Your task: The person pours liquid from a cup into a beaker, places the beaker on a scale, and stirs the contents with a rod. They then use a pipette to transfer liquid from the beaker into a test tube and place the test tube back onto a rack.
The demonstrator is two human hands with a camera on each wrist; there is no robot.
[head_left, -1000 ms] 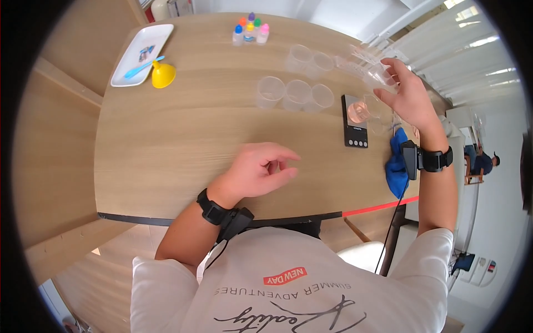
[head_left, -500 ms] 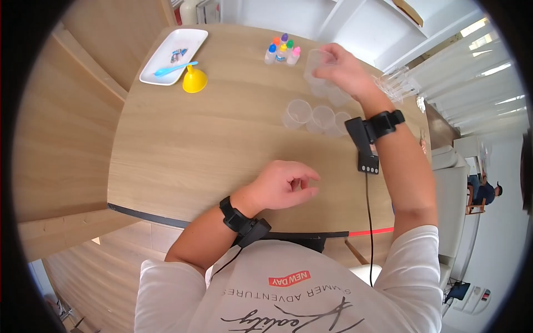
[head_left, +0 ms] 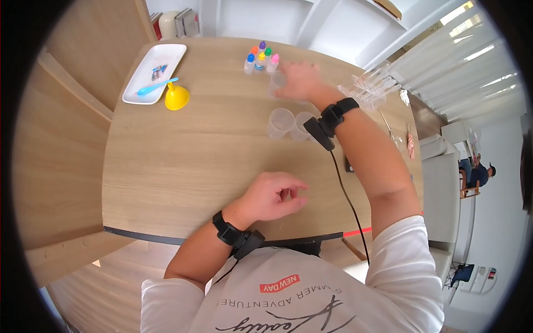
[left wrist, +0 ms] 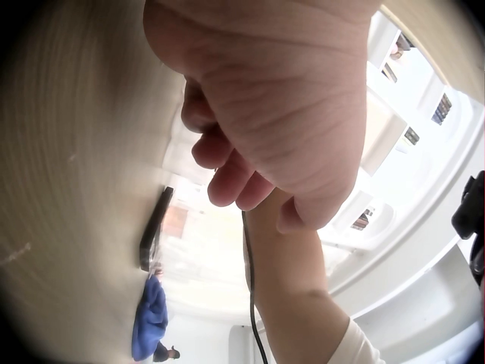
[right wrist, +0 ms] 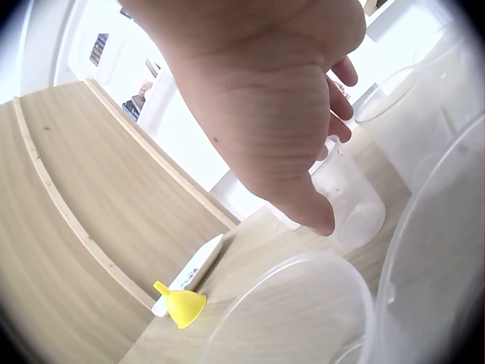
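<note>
At the far middle of the table, my right hand (head_left: pixel 302 80) holds a clear plastic cup (head_left: pixel 277 84) between thumb and fingers. The right wrist view shows the thumb along the near side of this cup (right wrist: pixel 358 208), with the other fingers partly hidden beyond it. Nearer me stand more clear cups (head_left: pixel 281 123), some covered by my right hand and wrist. My left hand (head_left: pixel 272 195) is idle near the front of the table, fingers loosely curled around nothing. Just left of the held cup is a cluster of small dropper bottles (head_left: pixel 261 60) with coloured caps.
A white tray (head_left: pixel 132 94) with a light-blue spoon (head_left: pixel 152 87) lies at the far left, a yellow funnel (head_left: pixel 177 98) beside it. Clear plastic racks (head_left: pixel 375 89) stand at the far right. The black scale (left wrist: pixel 155 231) and blue cloth (left wrist: pixel 150 318) show in the left wrist view.
My right hand has come left from the clear racks, picked up a plastic cup and carried it beside the dropper bottles. The left hand stays loosely curled; the head view has shifted.
</note>
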